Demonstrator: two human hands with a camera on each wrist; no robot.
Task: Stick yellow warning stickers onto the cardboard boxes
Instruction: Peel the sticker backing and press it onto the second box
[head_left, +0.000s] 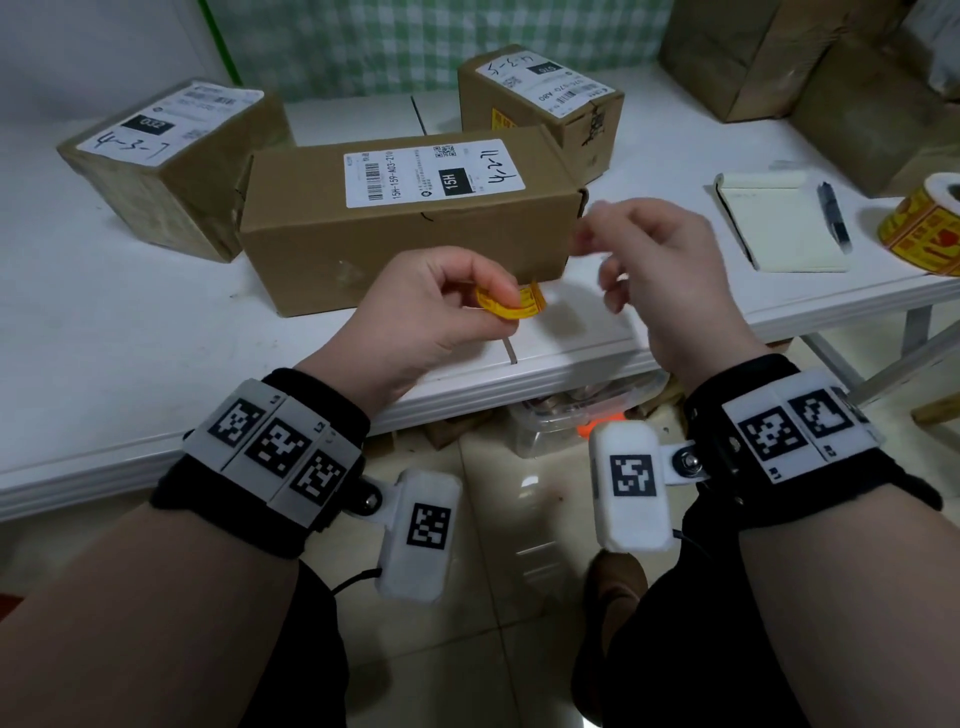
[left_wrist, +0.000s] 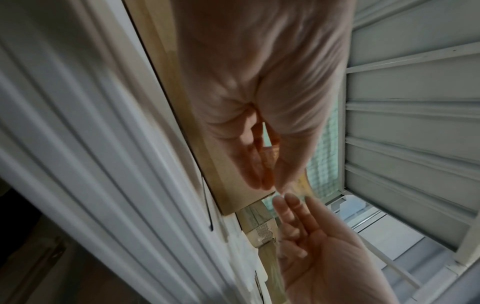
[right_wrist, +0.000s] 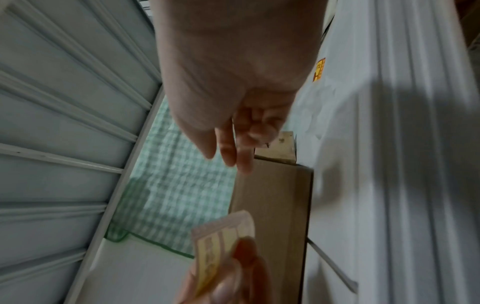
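My left hand (head_left: 441, 301) pinches a curled yellow warning sticker (head_left: 511, 304) between thumb and fingers, just in front of the long cardboard box (head_left: 405, 228) at the table's middle. The same sticker (right_wrist: 221, 246) shows bent in the right wrist view. My right hand (head_left: 649, 260) hovers beside it, blurred, fingers loosely curled and holding nothing. Two more boxes stand behind: one at the left (head_left: 171, 161), and one at the back (head_left: 540, 104) with a yellow sticker (head_left: 501, 120) on its side. The sticker roll (head_left: 924, 228) lies at the right edge.
A notepad (head_left: 779, 223) with a black pen (head_left: 834, 213) lies on the white table (head_left: 104, 332) to the right. Larger cardboard boxes (head_left: 810, 57) are stacked at the back right. A plastic container (head_left: 571, 415) sits on the floor under the table edge.
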